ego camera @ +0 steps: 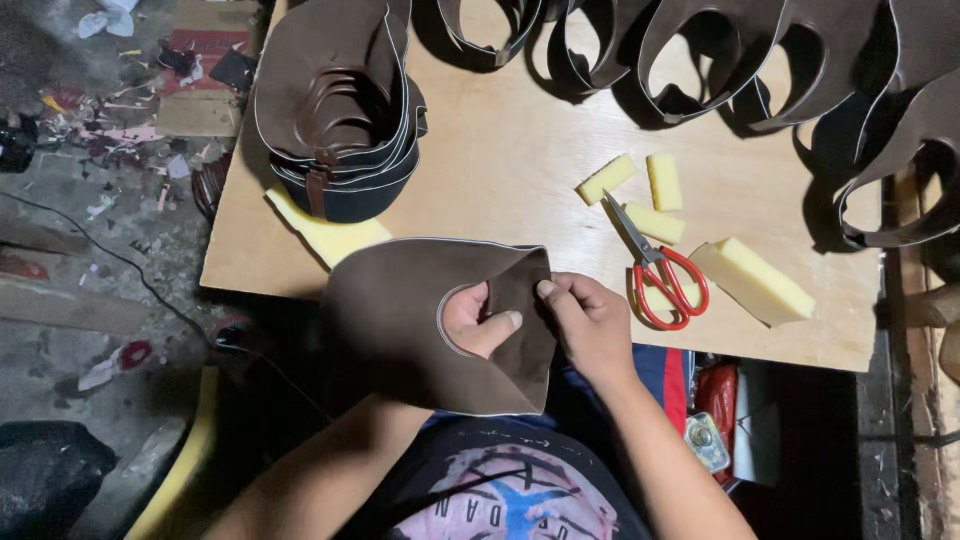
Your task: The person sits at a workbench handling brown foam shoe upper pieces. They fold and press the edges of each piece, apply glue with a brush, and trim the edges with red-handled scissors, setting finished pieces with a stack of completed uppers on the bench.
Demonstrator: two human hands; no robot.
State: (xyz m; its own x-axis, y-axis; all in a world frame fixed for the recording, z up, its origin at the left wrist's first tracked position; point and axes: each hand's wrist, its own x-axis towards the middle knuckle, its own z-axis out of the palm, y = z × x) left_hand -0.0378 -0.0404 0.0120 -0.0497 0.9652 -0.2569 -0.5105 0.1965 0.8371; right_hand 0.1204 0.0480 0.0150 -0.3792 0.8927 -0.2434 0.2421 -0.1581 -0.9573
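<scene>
Brown leather piece (pixel 400 320) held in both hands at the near edge of the plywood surface (pixel 500 160).

Its long axis runs left to right, the broad end pointing left and the cut-out opening at right. The left hand (pixel 478 318) comes through the opening, thumb pressed on the leather; the right hand (pixel 590 320) has its fingers (pixel 552 293) pinching the right edge. Red-handled scissors (pixel 655 262) and yellow foam blocks (pixel 750 280) lie just right; stacked leather pieces (pixel 340 110) stand behind. A littered concrete floor (pixel 90 220) lies left.

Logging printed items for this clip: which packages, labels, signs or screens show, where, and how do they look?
Cardboard box: on the floor, top left, beyond the table corner; flat, tan with a red printed panel.
T-shirt print: on the person's chest, bottom centre; pale patch with blue and black.
No screens or signs.
</scene>
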